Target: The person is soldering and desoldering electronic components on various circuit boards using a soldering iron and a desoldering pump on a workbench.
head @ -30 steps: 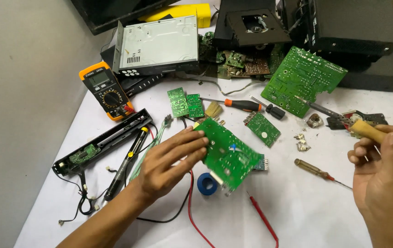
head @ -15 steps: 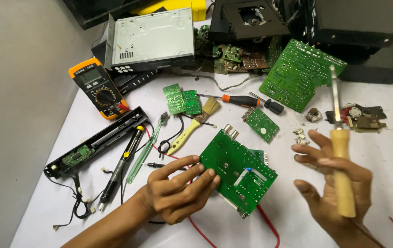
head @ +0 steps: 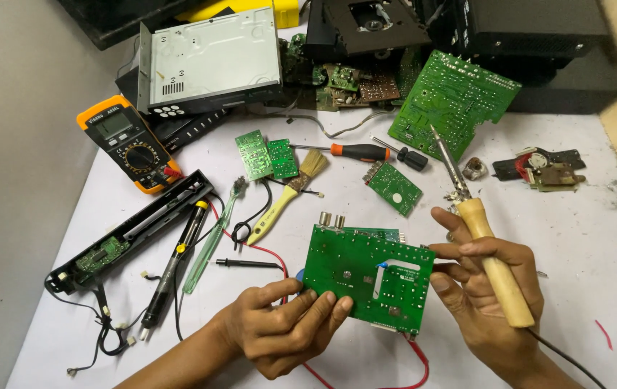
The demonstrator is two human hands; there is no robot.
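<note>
My left hand [head: 283,328] grips the near left edge of a green circuit board [head: 366,277], holding it solder side up just above the white table. My right hand [head: 492,284] is closed around the wooden handle of a soldering iron [head: 492,263]. The iron's metal tip [head: 444,155] points away from me, up and to the left. The fingers of my right hand touch the board's right edge.
An orange multimeter [head: 125,140] lies far left. A yellow brush [head: 287,194], an orange-handled screwdriver [head: 355,151], small green boards [head: 265,155], a large green board [head: 453,104], a black panel strip [head: 132,230] and a metal chassis [head: 211,61] surround the hands. Red and black probe leads [head: 251,256] trail beneath the board.
I have turned the circuit board flat and squared it in front of me. My right hand has swung the soldering iron from lying at the right to upright beside the board.
</note>
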